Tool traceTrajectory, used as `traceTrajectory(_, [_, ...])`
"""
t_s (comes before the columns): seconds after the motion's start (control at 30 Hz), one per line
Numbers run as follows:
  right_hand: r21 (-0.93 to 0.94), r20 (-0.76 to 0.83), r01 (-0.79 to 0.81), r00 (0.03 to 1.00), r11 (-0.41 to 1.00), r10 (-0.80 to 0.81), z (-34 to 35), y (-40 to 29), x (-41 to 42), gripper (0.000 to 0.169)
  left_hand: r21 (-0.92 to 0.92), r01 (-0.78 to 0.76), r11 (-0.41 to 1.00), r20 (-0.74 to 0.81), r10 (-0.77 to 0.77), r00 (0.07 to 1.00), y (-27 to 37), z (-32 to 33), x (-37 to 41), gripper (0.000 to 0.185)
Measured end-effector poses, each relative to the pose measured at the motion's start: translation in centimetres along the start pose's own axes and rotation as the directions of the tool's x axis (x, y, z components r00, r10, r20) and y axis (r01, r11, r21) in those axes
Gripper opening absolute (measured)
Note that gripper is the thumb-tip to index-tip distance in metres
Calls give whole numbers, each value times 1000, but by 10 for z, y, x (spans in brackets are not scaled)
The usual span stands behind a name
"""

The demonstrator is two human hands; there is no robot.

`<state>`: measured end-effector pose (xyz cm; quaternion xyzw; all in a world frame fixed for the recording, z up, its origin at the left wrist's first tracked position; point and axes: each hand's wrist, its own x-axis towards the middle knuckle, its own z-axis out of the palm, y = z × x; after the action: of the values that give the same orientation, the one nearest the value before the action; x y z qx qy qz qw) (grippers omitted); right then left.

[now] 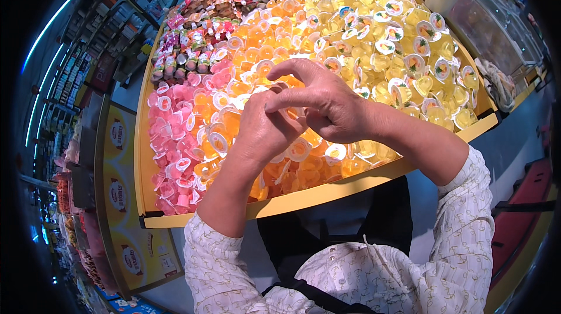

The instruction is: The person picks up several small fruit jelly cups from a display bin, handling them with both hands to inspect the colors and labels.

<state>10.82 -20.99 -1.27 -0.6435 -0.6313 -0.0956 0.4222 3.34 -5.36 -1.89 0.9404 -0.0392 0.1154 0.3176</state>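
Observation:
Both bare hands are raised over a yellow-rimmed bin full of small jelly cups. My left hand [274,123] is bent at the wrist, its back towards the camera and its fingertips mostly hidden. My right hand [331,99] reaches across to it, thumb and fingers curved apart, with the fingertips close to or touching the left hand. No held item shows in the right hand; whether the left hand holds something cannot be told. Beneath them lie orange jelly cups [311,169], with pink jelly cups [168,138] to the left and yellow jelly cups [385,64] to the right.
Small colourful spouted pouches [197,37] fill the bin's far left part. The bin's yellow rim [307,195] runs in front of my body. Stocked store shelves [101,20] and a yellow display panel [127,182] stand at left. A crumpled cloth [497,83] lies beyond the right rim.

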Motion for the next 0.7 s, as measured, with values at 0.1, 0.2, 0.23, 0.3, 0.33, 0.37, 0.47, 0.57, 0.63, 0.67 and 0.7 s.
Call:
traceTrajectory(0.1, [49,-2,-69,998,996,69,1,0,1,65,16,-9,1000,14,9,1000,9,-6,-2,20])
traceTrajectory(0.2, [97,-12,-55,998,994,57,5,-2,2,65,16,59,998,59,-60,996,6,-7,-1,27])
traceTrajectory(0.23, [83,-31,-36,999,996,39,5,-3,3,61,2,57,998,54,-57,997,4,-5,-1,25])
traceTrajectory(0.3, [54,-72,2,997,999,2,5,-4,3,53,-24,52,998,45,-51,998,2,-2,-2,22])
traceTrajectory(0.33, [63,-59,6,998,998,-2,4,-4,3,51,-42,35,999,35,-34,999,1,-1,-2,22])
traceTrajectory(0.37, [72,-47,9,999,997,-6,3,-4,3,50,-59,18,998,25,-16,1000,0,0,-2,22])
traceTrajectory(0.47, [119,-53,26,998,993,-20,6,-5,5,45,-116,15,993,22,-13,1000,-4,-5,-5,21])
traceTrajectory(0.57, [207,-9,-7,1000,978,9,7,-9,4,51,-167,-6,986,-19,3,1000,-1,-6,-5,20])
traceTrajectory(0.63, [242,14,-14,1000,970,11,6,-9,2,54,-170,-65,983,-44,59,997,-3,-2,-4,19])
traceTrajectory(0.67, [243,12,0,1000,970,-3,5,-8,0,54,-158,-110,981,-46,104,994,-9,1,-2,19])
traceTrajectory(0.7, [247,9,16,1000,969,-19,5,-7,0,53,-143,-152,978,-49,147,988,-12,2,-2,19])
